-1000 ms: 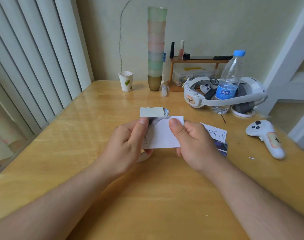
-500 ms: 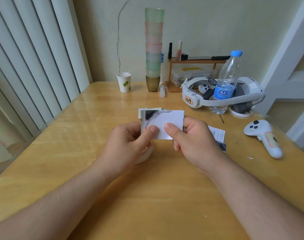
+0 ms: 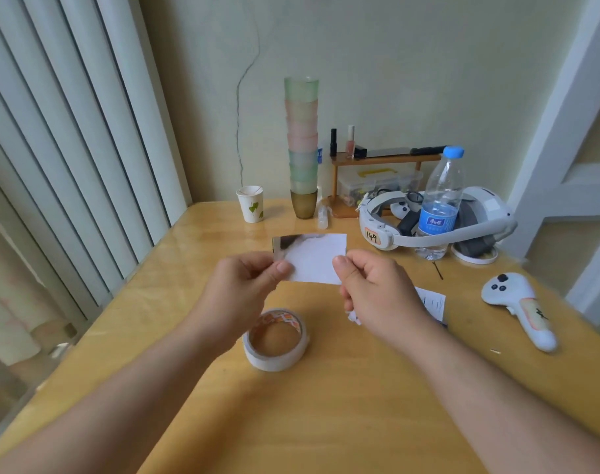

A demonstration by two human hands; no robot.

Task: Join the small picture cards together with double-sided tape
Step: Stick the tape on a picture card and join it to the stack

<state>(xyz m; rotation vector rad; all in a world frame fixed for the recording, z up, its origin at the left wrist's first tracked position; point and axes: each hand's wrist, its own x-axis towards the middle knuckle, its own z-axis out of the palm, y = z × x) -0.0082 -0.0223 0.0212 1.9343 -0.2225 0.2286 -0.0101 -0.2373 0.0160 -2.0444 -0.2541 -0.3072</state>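
A small picture card (image 3: 314,256), mostly white with a dark patch at its upper left, is held upright above the wooden table (image 3: 343,422). My left hand (image 3: 244,285) pinches its lower left corner and my right hand (image 3: 373,289) pinches its right edge. A roll of double-sided tape (image 3: 275,339) lies flat on the table just below my hands. More cards (image 3: 433,302) lie on the table behind my right hand, partly hidden by it.
A white controller (image 3: 517,307) lies at the right. Behind it stand a headset (image 3: 438,220) and a water bottle (image 3: 440,203). A paper cup (image 3: 250,203), a tall stack of cups (image 3: 302,148) and a small shelf (image 3: 377,172) line the back wall. Vertical blinds (image 3: 59,148) hang at the left.
Both hands have lifted the card up and away from the table, uncovering the tape roll beneath them. The card that lay behind is no longer visible.
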